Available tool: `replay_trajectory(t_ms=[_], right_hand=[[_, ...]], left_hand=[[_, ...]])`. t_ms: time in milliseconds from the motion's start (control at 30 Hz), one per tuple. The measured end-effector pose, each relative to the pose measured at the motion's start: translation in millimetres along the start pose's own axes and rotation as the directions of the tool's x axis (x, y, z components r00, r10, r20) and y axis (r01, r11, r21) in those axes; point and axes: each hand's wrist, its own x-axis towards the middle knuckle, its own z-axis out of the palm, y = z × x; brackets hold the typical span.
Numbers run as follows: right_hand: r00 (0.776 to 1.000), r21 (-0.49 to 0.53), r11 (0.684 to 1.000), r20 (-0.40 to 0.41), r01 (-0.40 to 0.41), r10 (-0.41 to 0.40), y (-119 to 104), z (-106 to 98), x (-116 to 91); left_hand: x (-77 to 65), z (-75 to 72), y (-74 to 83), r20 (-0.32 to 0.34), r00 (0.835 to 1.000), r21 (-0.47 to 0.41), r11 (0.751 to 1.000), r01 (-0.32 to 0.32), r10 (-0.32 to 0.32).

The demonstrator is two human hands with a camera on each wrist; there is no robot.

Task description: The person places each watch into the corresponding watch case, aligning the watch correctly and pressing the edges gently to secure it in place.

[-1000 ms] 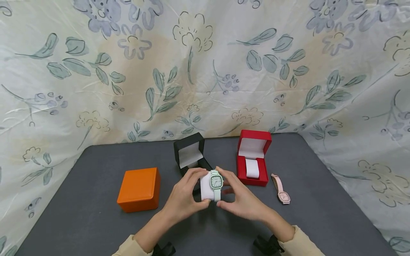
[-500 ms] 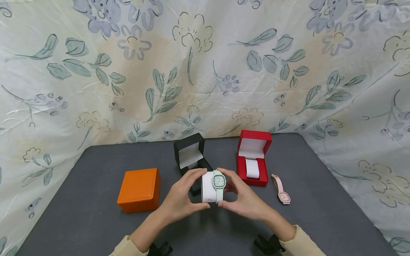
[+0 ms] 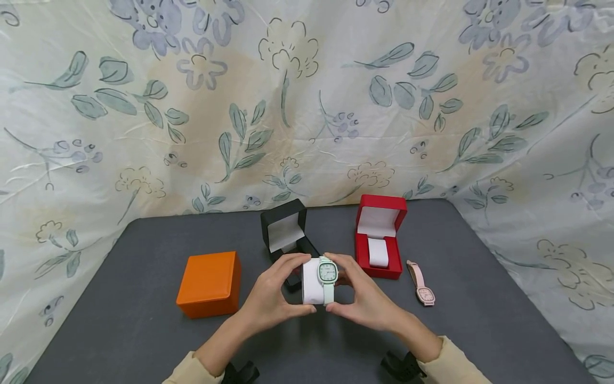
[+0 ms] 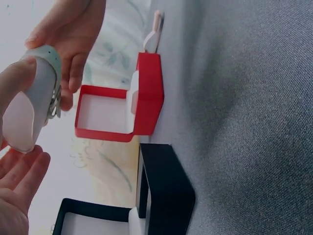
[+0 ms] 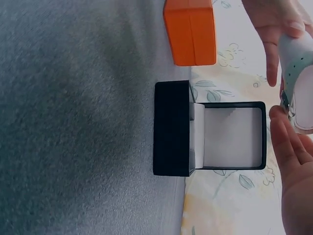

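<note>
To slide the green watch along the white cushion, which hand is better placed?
Probably the right hand: it touches the watch strap, while the left hand holds the cushion beside it.

The white cushion looks smooth, the buckle metal, the tabletop woven cloth.

Nothing legible here! The dial on the mint watch defeats us (too tiny), likewise the pink watch, three o'clock from it.

i see, across the tabletop, a left box, a middle box, a right box, then a loose watch; before the middle box, a second watch circles a cushion.
</note>
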Motion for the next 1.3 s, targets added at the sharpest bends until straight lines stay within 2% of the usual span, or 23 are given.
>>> replay_trajectory(t_ms=[200, 467, 667, 833, 1033, 1133, 1233, 1300], right_hand=[[1.0, -0.03, 1.0, -0.03, 0.008, -0.009, 0.6, 1.2, 0.3], [1.0, -0.067, 0.998, -0.021, 0.021, -0.023, 3.1, 2.3, -0.6], [0.996, -0.034, 0.996, -0.003, 0.086, -0.086, 4.2, 2.7, -0.1], [0.994, -0.003, 0.994, -0.031, 0.109, -0.109, 3.7, 5.4, -1.0], [0.986, -0.021, 0.99, -0.091, 0.14, -0.141, -15.3, 4.8, 3.0], [0.988, -0.002, 0.991, -0.073, 0.135, -0.134, -24.8, 1.7, 3.1], [0.994, 0.037, 0.994, -0.014, 0.105, -0.104, -22.4, -0.8, 0.4], [0.996, 0.061, 0.994, 0.025, 0.086, -0.088, -17.8, -2.3, -1.9]], left_hand=[[0.4, 2.0, 0.4, -0.001, 1.0, -0.05, 0.999, 0.01, -0.01], [0.7, 2.4, 1.1, 0.012, 1.0, -0.039, 0.999, 0.01, -0.01], [2.9, -0.9, 1.6, 0.041, 0.999, -0.086, 0.996, 0.0, 0.003], [3.5, -2.4, 2.6, 0.048, 0.998, -0.103, 0.994, -0.024, 0.03], [4.4, -3.4, 4.4, 0.039, 0.999, -0.135, 0.99, -0.026, 0.032], [4.1, -5.7, 5.8, 0.058, 0.998, -0.149, 0.989, -0.004, 0.013], [3.5, -9.1, 7.0, 0.085, 0.996, -0.175, 0.984, 0.024, -0.009], [3.3, -11.1, 7.2, 0.093, 0.996, -0.19, 0.982, 0.015, 0.003]])
